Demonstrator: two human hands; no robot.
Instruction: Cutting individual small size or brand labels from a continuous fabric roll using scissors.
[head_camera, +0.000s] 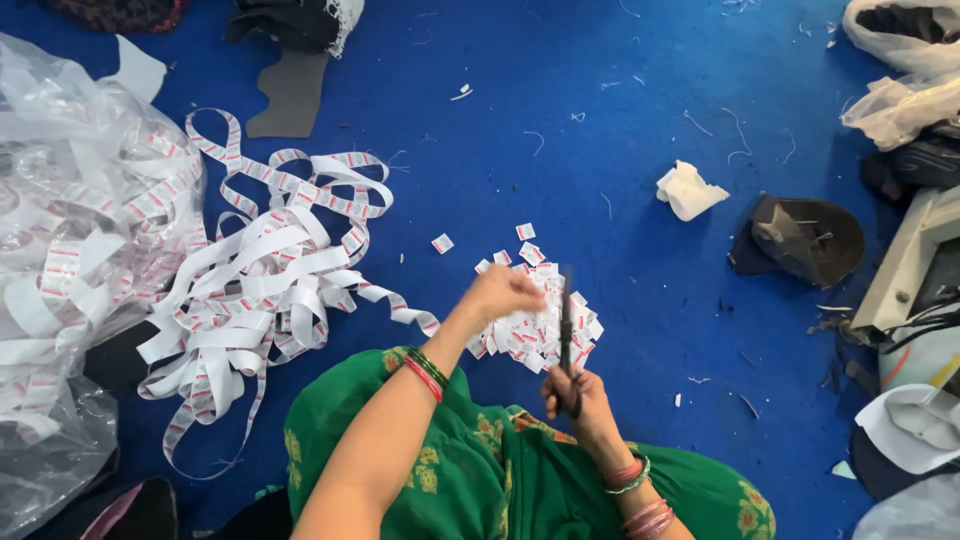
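We identify the location as a small garment or footwear workshop with work done on the floor. The blue floor covering (600, 130) carries loose thread ends and offcuts. A long tangle of printed label tape (270, 290) lies beside a clear plastic bag (60, 180) holding more tape, and a pile of cut labels (535, 325) lies near it. We also note a dark shaped cap or shoe part (800, 240) and part of a machine (915, 270) at the right edge.

Glossy woven label ribbon (270, 270), metal scissors (567, 330)
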